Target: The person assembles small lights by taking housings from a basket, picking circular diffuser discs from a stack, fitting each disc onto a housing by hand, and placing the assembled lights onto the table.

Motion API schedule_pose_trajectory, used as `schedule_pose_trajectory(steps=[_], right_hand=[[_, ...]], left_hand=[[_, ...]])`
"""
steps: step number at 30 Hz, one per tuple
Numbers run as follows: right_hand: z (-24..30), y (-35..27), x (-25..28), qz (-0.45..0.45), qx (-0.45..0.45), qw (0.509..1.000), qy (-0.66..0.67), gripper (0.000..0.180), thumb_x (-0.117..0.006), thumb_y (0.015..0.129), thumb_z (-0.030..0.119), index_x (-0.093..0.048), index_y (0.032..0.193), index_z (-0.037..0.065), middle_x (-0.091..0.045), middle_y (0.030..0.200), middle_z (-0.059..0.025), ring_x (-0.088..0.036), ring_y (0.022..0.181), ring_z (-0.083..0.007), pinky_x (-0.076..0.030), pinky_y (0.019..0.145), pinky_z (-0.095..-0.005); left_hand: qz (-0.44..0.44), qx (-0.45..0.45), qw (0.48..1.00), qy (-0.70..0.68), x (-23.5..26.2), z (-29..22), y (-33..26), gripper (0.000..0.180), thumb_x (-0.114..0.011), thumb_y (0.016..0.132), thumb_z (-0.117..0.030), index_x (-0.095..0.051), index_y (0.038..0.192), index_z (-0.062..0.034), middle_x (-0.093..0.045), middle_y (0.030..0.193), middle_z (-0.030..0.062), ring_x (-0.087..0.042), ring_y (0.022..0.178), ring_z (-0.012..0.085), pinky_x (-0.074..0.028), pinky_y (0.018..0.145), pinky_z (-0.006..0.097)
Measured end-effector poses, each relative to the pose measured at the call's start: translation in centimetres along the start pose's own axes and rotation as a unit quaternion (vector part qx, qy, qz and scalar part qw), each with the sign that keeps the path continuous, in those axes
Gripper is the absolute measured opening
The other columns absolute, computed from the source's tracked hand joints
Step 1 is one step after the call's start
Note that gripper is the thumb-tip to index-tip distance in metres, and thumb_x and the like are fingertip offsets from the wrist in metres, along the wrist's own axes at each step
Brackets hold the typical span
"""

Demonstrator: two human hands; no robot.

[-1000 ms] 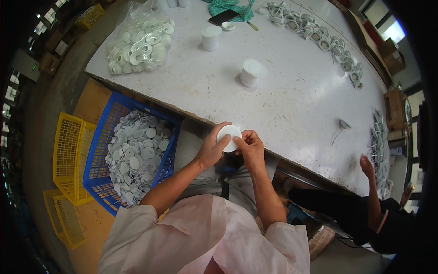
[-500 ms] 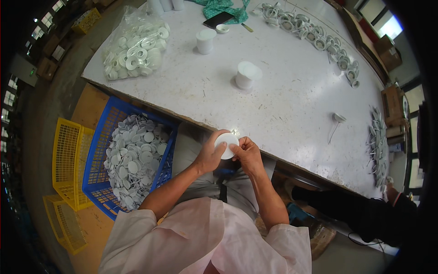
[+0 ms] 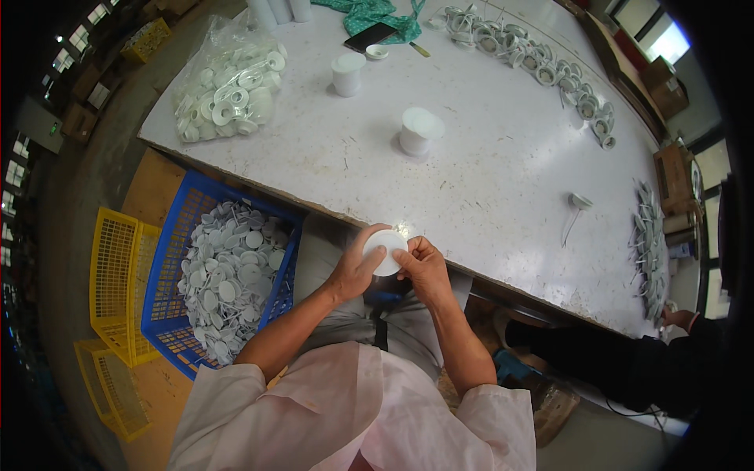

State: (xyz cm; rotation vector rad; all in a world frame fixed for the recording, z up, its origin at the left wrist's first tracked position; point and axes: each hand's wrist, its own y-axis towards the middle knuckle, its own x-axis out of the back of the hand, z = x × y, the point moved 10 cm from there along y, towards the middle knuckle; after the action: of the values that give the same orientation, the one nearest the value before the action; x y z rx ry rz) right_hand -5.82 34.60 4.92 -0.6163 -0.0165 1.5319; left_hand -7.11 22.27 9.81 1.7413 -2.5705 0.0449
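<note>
My left hand [image 3: 355, 268] is wrapped round a white disc [image 3: 384, 250], its thumb lying on the flat top face. From the other side, my right hand [image 3: 426, 272] grips the edge of the same disc, its thumb pressing on the face and its fingers curled. The disc is just off the table's near edge, above my lap; its underside is hidden. Farther in on the table stand two stacks of white discs, a nearer stack [image 3: 421, 130] and a farther stack [image 3: 347, 74].
At my left, a blue basket [image 3: 179, 220] holds many pale discs beside yellow crates [image 3: 110, 275]. The table [image 3: 338, 165] carries a bag of white rings [image 3: 232, 98], a phone [image 3: 370, 37], a green cloth [image 3: 377, 16], rows of lamp-like parts [image 3: 542, 63] and one loose part [image 3: 580, 202]. Another person's arm [image 3: 597, 361] reaches in at right.
My hands keep nearly the same hold on the disc, with only a slight shift. The whole view has moved a little. At the right, the other person's hand has moved by the wire parts.
</note>
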Motion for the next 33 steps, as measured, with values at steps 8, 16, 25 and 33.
schedule_pose_trajectory(steps=[8, 16, 25, 33], right_hand=[[0.5, -0.2, -0.1, -0.015, 0.01, 0.998, -0.055, 0.021, -0.072, 0.083, 0.014, -0.051, 0.079, 0.009, -0.057, 0.067, 0.0002, -0.051, 0.051, -0.0058, -0.043, 0.047, -0.0185], [-0.2, 0.0, 0.7, -0.027, 0.008, 0.998, -0.057, 0.023, -0.07, 0.084, 0.016, -0.049, 0.076, 0.009, -0.055, 0.064, 0.0001, -0.048, 0.049, -0.0052, -0.041, 0.044, -0.0188], [6.0, -0.1, 5.8, -0.118, 0.134, 0.97, -0.163, 0.018, -0.067, 0.084, 0.018, -0.057, 0.082, 0.004, -0.058, 0.069, -0.0014, -0.053, 0.061, -0.007, -0.045, 0.056, -0.0229], [20.8, -5.6, 31.7, -0.63, 0.2, 0.456, -0.596, 0.033, -0.066, 0.082, 0.028, -0.062, 0.103, 0.003, -0.061, 0.102, -0.0147, -0.057, 0.097, -0.0323, -0.047, 0.08, -0.0434]], left_hand=[[0.004, 0.014, 1.0, 0.025, 0.0, -0.1, -0.1, 0.045, -0.056, 0.092, -0.02, -0.04, 0.131, -0.0033, -0.057, 0.113, 0.0134, -0.055, 0.104, 0.0194, -0.047, 0.088, 0.032], [0.004, 0.037, 0.999, 0.037, -0.6, 0.0, 0.4, 0.045, -0.06, 0.09, -0.019, -0.042, 0.128, -0.0025, -0.057, 0.114, 0.0132, -0.055, 0.105, 0.0187, -0.046, 0.089, 0.031], [-0.072, 0.01, 0.997, -0.015, 5.0, 3.2, -0.3, 0.034, -0.053, 0.09, -0.014, -0.051, 0.121, -0.0013, -0.061, 0.103, 0.0087, -0.057, 0.096, 0.0144, -0.046, 0.086, 0.028], [-0.359, 0.149, 0.916, 0.101, 27.0, 13.0, -12.2, 0.039, -0.046, 0.097, -0.027, -0.05, 0.126, -0.0024, -0.063, 0.106, 0.0103, -0.061, 0.094, 0.0205, -0.048, 0.081, 0.032]])
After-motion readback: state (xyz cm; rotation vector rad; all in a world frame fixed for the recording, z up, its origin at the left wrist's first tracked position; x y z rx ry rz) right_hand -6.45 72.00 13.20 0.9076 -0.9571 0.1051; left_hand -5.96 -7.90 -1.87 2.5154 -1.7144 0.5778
